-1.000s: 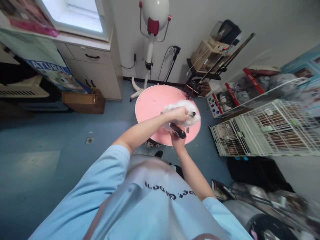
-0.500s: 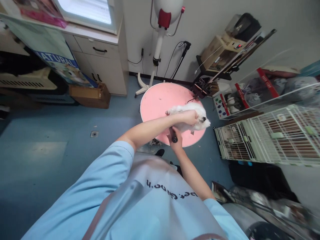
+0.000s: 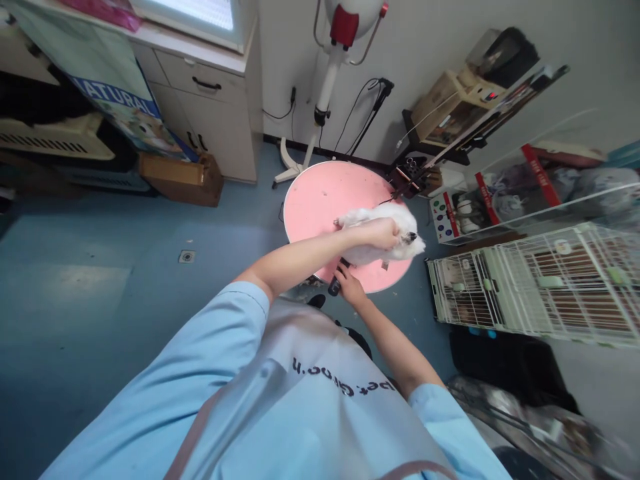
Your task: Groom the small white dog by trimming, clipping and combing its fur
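We have a small white dog lying on the round pink table, toward its 4 o'clock edge, head pointing to 3 o'clock. Our left hand lies closed over the dog's back, pressing into the fur. Our right hand, at the table's 6 o'clock rim, is wrapped around a dark clipper angled up under the dog's belly. A wire cage stands at 3 o'clock.

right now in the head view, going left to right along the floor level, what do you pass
cardboard box -> floor drain -> pink round table -> white small animal -> wire cage
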The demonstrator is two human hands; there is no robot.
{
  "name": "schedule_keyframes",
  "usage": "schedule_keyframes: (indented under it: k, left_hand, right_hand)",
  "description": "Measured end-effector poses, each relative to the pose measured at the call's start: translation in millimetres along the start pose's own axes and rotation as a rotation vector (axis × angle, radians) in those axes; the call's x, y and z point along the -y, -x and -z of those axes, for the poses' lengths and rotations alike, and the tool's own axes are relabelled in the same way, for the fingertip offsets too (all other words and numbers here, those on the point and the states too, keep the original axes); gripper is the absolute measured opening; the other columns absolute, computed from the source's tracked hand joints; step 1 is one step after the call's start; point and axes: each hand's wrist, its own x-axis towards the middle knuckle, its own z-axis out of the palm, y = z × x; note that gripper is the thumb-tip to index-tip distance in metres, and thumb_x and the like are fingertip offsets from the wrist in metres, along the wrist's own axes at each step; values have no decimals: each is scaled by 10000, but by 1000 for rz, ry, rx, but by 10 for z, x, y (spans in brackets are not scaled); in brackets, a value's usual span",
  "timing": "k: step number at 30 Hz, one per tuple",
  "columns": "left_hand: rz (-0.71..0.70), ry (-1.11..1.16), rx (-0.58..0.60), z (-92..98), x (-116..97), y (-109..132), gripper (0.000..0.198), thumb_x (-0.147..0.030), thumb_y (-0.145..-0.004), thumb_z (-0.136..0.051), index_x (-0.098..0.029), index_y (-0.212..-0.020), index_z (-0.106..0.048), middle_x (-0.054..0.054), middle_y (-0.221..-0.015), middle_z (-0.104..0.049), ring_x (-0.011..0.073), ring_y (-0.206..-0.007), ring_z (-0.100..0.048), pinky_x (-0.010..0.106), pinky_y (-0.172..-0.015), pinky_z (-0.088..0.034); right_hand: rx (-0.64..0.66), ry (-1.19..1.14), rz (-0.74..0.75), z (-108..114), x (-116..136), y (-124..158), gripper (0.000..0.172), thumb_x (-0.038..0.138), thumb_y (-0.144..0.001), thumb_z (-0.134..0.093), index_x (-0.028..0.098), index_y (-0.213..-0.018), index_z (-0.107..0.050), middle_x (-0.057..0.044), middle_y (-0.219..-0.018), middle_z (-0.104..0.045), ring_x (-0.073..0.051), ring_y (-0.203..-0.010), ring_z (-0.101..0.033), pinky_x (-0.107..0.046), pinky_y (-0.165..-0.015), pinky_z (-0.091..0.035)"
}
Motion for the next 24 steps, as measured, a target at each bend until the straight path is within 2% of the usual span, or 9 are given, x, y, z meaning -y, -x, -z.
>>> schedule_keyframes:
  k: [3, 6, 13, 19, 24]
  left_hand:
    - [-71, -56, 6, -5, 16, 41, 226, -137, -780, -561, -173, -559, -530, 39, -576, -565, 129, -566, -464, 328, -570, -296]
    - [-121, -58, -40, -33, 79, 46, 273, -154, -816, -551, -176, -547, -510, 40, -571, -559, 110, -575, -440, 325, -582, -295]
    - [-98, -30, -105, -83, 220, 13, 160, -179, -778, -542, -169, -620, -570, 32, -595, -592, 131, -569, -490, 296, -530, -286]
    - [-127, 24, -188, -131, 229, 58, 166, -160, -720, -490, -167, -554, -502, 13, -527, -519, 109, -476, -430, 296, -477, -223]
    - [-168, 74, -290, -227, 206, 123, 167, -137, -733, -490, -160, -568, -508, 16, -569, -547, 107, -519, -444, 291, -497, -263]
  right_hand:
    - [44, 48, 40, 82, 9, 104, 512, 57, -759, -571, 208, -1242, -642, -148, -1530, -476, -280, -1107, -679, -390, -836, -611]
    - [68, 89, 63, 140, -12, 137, 491, 60, -787, -534, 234, -1231, -654, -109, -1529, -489, -267, -1098, -682, -388, -853, -605]
    - [132, 171, 149, 250, -72, 185, 493, 79, -777, -540, 209, -1241, -647, -128, -1517, -500, -262, -1011, -707, -365, -774, -606]
    - [170, 223, 288, 353, -329, 61, 428, 79, -816, -511, 208, -1190, -675, -140, -1462, -559, -252, -991, -713, -376, -801, -602]
    - [173, 244, 478, 413, -538, 136, 406, 110, -828, -551, 208, -1204, -671, -157, -1457, -560, -243, -899, -729, -367, -750, -608]
